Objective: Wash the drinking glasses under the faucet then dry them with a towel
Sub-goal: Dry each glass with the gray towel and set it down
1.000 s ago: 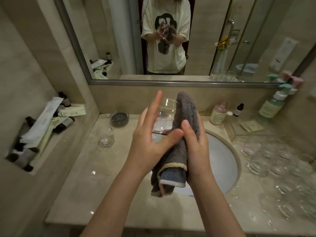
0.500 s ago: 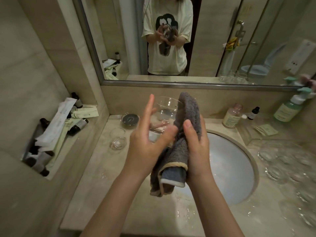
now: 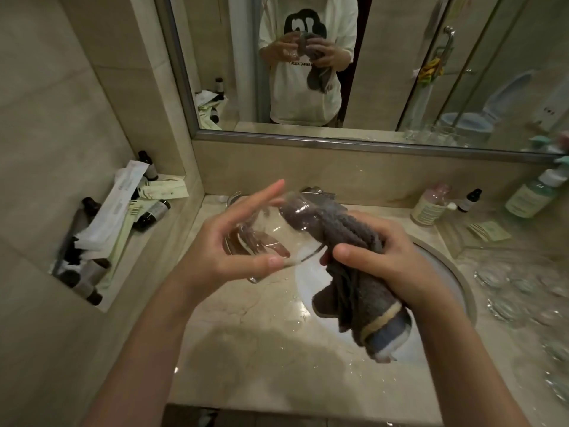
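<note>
Drinking glass [image 3: 271,232]: clear tumbler, held above the counter's edge just left of the sink, tipped on its side with the mouth toward the right. Judged to be tilted so the cloth can reach the inside wall and base.

Towel [image 3: 345,241]: grey, with a beige and blue band at the hanging end. One end is stuffed into the glass; the remainder trails down over the basin, so drips likely fall into the sink.

Left hand [image 3: 234,241]: cradles the glass from the left and beneath, thumb pressed along the lower rim, fingers extended and only lightly curved round the far wall. A loose hold, apparently to let the glass turn.

Right hand [image 3: 385,257]: fingers and thumb curled tight round the bunched towel just outside the glass's mouth, apparently driving the cloth in.

Change against the frame one second earlier: the glass, then upright with the towel draped beside it, now lies sideways with the towel inside; both hands sit lower and further apart.

Sink [image 3: 455,272]: oval basin set in a wet marble counter [image 3: 261,349].

Other glasses [image 3: 508,291]: grouped on the counter to the right, blurred, condition not readable.

Toiletry bottles [image 3: 431,204]: behind the basin, right. Sachets and small bottles [image 3: 123,211]: in the left wall niche.

Mirror [image 3: 400,72]: reflects the person, glass and towel.
</note>
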`<state>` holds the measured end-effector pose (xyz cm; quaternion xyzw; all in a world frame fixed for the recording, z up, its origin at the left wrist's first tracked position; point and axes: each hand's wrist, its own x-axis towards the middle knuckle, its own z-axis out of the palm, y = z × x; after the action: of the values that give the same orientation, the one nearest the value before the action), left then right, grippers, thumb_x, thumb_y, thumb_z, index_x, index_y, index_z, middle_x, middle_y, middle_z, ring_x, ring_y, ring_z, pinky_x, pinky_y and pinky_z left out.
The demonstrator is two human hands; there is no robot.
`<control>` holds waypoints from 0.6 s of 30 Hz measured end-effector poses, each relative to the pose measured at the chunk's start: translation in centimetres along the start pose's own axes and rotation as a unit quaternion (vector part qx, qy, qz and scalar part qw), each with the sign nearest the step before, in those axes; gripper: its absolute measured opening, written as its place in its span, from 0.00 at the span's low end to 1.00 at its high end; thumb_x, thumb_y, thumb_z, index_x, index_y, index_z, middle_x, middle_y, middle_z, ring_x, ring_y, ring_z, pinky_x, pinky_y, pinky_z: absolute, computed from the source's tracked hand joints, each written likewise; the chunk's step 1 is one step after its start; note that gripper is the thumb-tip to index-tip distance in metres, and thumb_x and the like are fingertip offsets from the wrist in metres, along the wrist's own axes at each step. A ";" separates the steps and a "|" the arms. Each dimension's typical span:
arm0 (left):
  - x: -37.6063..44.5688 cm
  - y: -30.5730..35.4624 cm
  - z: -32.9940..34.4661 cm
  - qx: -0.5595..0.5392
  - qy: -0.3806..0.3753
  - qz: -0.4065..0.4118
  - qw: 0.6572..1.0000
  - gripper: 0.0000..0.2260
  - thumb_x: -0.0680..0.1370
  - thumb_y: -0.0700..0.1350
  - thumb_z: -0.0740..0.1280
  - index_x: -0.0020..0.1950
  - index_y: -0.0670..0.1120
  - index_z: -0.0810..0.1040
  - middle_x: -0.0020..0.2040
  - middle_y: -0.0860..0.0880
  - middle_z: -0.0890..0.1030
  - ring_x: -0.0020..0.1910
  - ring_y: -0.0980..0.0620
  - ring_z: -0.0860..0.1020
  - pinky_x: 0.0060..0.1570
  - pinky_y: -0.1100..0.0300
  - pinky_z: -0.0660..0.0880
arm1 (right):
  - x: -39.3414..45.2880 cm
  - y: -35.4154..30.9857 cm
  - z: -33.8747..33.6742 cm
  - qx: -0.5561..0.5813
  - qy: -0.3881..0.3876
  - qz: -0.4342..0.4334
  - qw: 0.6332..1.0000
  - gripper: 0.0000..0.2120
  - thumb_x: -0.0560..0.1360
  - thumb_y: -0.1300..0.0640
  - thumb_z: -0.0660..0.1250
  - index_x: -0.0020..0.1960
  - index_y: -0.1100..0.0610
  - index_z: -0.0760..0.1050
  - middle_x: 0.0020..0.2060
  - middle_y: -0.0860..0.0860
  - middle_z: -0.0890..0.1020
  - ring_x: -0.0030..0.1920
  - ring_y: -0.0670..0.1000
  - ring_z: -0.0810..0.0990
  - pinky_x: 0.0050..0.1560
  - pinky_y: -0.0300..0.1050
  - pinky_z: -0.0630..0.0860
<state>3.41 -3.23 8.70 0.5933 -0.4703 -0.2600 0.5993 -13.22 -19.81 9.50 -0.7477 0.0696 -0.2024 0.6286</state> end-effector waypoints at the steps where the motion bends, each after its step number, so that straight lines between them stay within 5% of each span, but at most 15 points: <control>1: 0.0 0.2 -0.4 -0.008 -0.017 -0.002 1.000 0.34 0.61 0.48 0.76 0.66 0.63 0.74 0.65 0.57 0.77 0.48 0.44 0.84 0.46 0.56 0.80 | 0.1 -0.3 -0.3 -0.011 -0.025 0.009 1.000 0.16 0.65 0.49 0.72 0.50 0.55 0.82 0.40 0.61 0.80 0.40 0.61 0.82 0.43 0.55 0.80; 6: 0.4 1.1 -0.5 -0.046 -0.091 -0.006 0.995 0.29 0.61 0.43 0.75 0.61 0.59 0.80 0.61 0.53 0.81 0.48 0.46 0.84 0.42 0.61 0.79 | 1.1 -1.4 -0.4 -0.027 -0.082 0.014 0.996 0.19 0.64 0.48 0.75 0.52 0.57 0.82 0.44 0.60 0.83 0.43 0.60 0.83 0.46 0.54 0.82; 11: 1.0 1.1 -0.5 -0.030 -0.129 -0.015 0.991 0.28 0.61 0.46 0.75 0.61 0.60 0.80 0.63 0.50 0.80 0.55 0.29 0.78 0.43 0.26 0.75 | 0.9 -1.8 1.0 -0.059 -0.189 0.042 0.979 0.14 0.64 0.54 0.75 0.49 0.53 0.82 0.40 0.47 0.83 0.43 0.45 0.82 0.45 0.36 0.76; 15: 0.8 1.1 -0.3 -0.023 -0.160 -0.028 0.986 0.27 0.61 0.47 0.74 0.60 0.61 0.81 0.63 0.51 0.80 0.62 0.45 0.78 0.51 0.39 0.79 | 0.5 -1.0 1.5 -0.072 -0.184 0.060 0.978 0.15 0.67 0.53 0.74 0.44 0.65 0.80 0.35 0.59 0.79 0.36 0.53 0.79 0.41 0.45 0.76; 18: 0.5 0.5 0.1 -0.021 -0.167 -0.053 0.984 0.27 0.62 0.48 0.74 0.60 0.63 0.80 0.63 0.52 0.80 0.62 0.44 0.79 0.51 0.32 0.77 | 0.0 -0.3 1.4 -0.046 -0.171 0.088 0.980 0.16 0.67 0.52 0.73 0.42 0.66 0.79 0.32 0.58 0.77 0.33 0.52 0.77 0.39 0.45 0.74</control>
<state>3.40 -3.64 9.33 0.5533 -0.5261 -0.3964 0.5098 -12.74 -18.48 9.66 -0.7901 0.0357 -0.0126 0.6117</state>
